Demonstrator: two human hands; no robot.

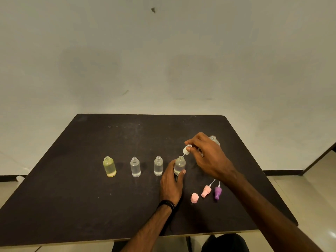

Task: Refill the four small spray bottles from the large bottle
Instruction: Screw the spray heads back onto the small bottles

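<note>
Four small open bottles stand in a row on the black table point(72, 197): a yellow-tinted one point(109, 166) at the left, then two clear ones point(135, 167) point(158, 166), then a fourth clear bottle point(180, 165). My left hand point(171, 182) grips that fourth bottle from below. Just above its mouth my right hand point(209, 157) pinches a white spray top point(186, 149), tilted, with its thin tube dipping into the neck. A larger clear bottle point(214, 139) stands behind my right hand, mostly hidden.
Near my right forearm lie a pink cap point(194, 198), a pink spray top point(206, 190) and a purple spray top point(217, 192). A plain wall rises behind the table. The floor shows to the right of the table edge.
</note>
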